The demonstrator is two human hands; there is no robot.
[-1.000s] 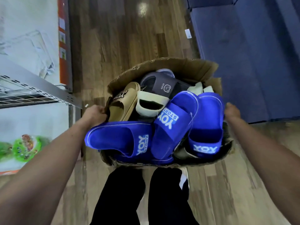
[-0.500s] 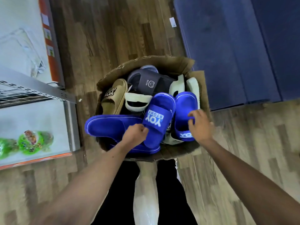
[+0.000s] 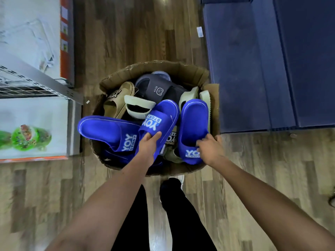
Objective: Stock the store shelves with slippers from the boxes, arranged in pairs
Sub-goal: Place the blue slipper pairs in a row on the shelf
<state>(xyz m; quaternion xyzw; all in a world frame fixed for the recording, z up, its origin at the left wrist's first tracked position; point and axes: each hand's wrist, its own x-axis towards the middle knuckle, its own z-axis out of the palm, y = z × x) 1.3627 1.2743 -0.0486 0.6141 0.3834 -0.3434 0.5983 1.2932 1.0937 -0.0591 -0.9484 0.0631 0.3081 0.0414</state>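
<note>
Slippers lower in the box (image 3: 188, 71) are buried and hard to tell apart. The left hand (image 3: 147, 143) grips the middle blue slipper (image 3: 164, 110) by its strap; the right hand (image 3: 211, 149) curls round the right blue slipper (image 3: 193, 124). The box sits on a wood floor (image 3: 126, 33) near a shelf (image 3: 36, 82) cut off at the left.

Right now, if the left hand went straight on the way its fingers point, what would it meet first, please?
The middle blue slipper: the left hand grips its strap. Past it, a pale green slipper on edge probably comes next; depth is unclear.
</note>
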